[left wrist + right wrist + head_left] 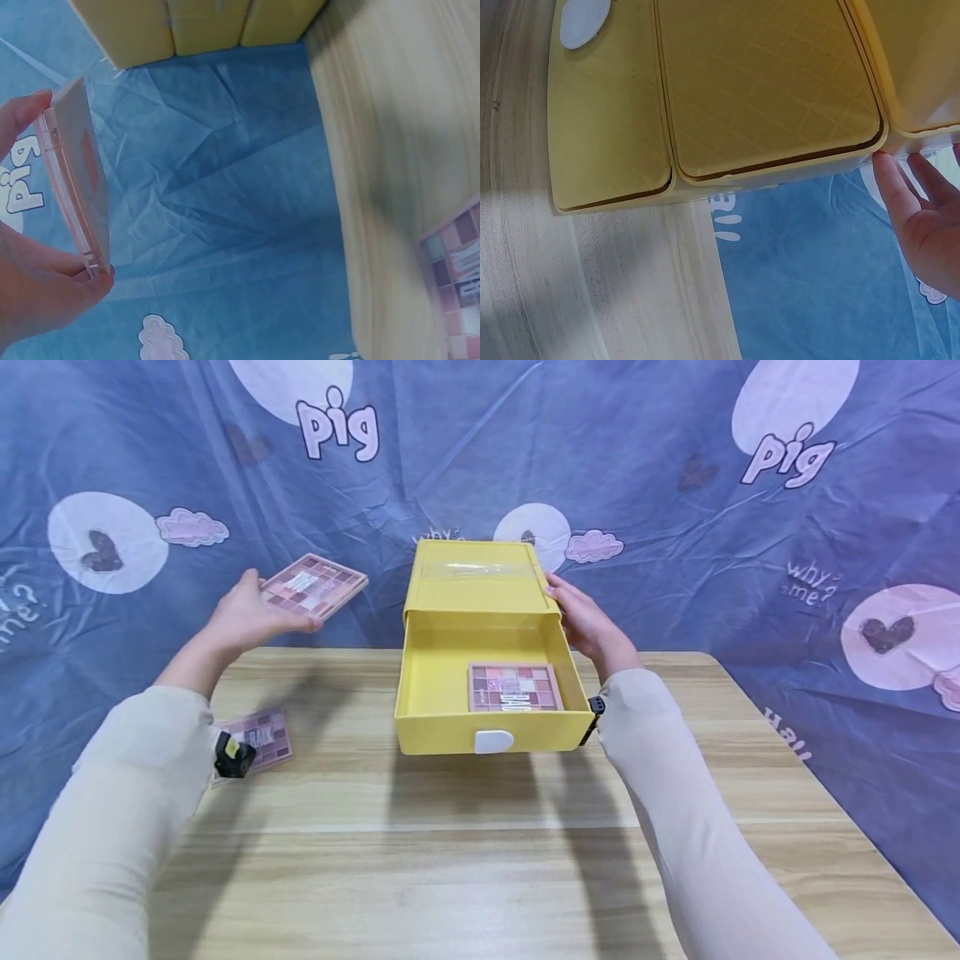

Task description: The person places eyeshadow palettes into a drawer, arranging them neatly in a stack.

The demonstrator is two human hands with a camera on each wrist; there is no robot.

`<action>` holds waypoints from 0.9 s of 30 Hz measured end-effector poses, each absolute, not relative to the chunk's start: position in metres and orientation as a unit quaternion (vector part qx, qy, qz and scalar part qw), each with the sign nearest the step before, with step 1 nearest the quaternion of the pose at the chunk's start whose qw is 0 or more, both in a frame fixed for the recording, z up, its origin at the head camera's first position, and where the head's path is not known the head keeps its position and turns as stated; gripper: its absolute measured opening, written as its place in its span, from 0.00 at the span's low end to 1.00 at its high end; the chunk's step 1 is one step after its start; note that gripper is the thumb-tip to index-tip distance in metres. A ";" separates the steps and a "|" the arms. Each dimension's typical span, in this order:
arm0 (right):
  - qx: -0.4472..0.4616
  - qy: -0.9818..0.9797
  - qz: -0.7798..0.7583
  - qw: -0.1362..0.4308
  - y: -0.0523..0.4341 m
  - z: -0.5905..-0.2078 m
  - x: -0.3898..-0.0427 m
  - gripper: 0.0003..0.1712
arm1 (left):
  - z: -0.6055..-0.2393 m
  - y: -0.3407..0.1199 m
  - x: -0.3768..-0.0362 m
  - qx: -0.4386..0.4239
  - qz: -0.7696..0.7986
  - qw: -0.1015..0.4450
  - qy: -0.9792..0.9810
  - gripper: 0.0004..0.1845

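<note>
Wooden worktop [465, 852], yellow drawer box [480, 610] pulled open.
Left hand [240, 614] fingers pinch a raised eyeshadow palette [315, 585]; right hand [588, 622] lies flat against the box. The edge-only pinch could let the palette slip.

Light wood-grain table [465, 860] in front of me, its boards running left to right and its far right corner rounded. Behind and to both sides of the table hangs a wrinkled blue cloth backdrop [645, 460], printed with white circles, dark hearts, pink clouds and the word "pig" in pale letters. Even light from above; soft shadows fall toward me across the table top.
</note>
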State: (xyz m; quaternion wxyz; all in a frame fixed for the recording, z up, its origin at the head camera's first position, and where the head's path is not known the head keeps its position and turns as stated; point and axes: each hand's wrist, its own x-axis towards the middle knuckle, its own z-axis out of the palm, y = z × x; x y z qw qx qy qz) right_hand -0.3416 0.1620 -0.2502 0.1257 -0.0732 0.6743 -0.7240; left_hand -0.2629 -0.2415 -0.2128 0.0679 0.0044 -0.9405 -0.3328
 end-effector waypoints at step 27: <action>-0.070 0.676 -0.722 0.130 0.162 -0.249 -0.341 0.29 | -0.183 -0.198 -0.249 -0.108 -0.366 0.077 -0.921 0.42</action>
